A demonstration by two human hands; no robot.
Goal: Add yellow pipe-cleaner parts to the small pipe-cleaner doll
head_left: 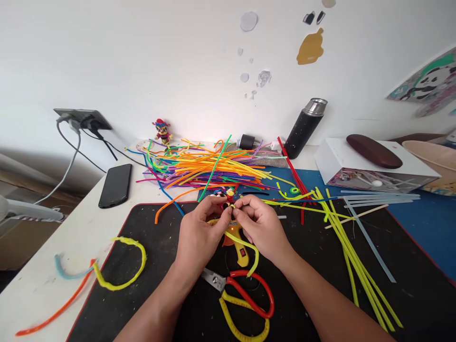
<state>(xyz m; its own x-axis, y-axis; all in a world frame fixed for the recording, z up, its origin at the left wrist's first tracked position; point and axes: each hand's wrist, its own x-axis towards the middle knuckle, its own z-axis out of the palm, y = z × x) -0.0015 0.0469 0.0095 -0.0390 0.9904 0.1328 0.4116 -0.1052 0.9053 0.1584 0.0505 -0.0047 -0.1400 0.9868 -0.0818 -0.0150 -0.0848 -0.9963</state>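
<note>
My left hand (pixel 200 232) and my right hand (pixel 262 229) meet over the black mat, fingertips pinched together. Between them is a small multicoloured pipe-cleaner figure (pixel 230 193), mostly covered by my fingers. A yellow pipe cleaner (pixel 255 259) curls down from between the hands. Beneath them lies a yellow glue gun (pixel 242 257) with a small orange light lit; its front part is hidden. Closer to me are scissors (pixel 271 294) with one red and one yellow handle loop, blades partly behind my left wrist.
A heap of colourful pipe cleaners (pixel 217 166) lies behind the hands, near a finished-looking figure (pixel 162 131). Yellow pipe cleaners (pixel 351 251) and clear glue sticks (pixel 370 251) spread right. A phone (pixel 116 186), black flask (pixel 305 130) and white box (pixel 329 164) stand around. A curled yellow piece (pixel 144 259) lies left.
</note>
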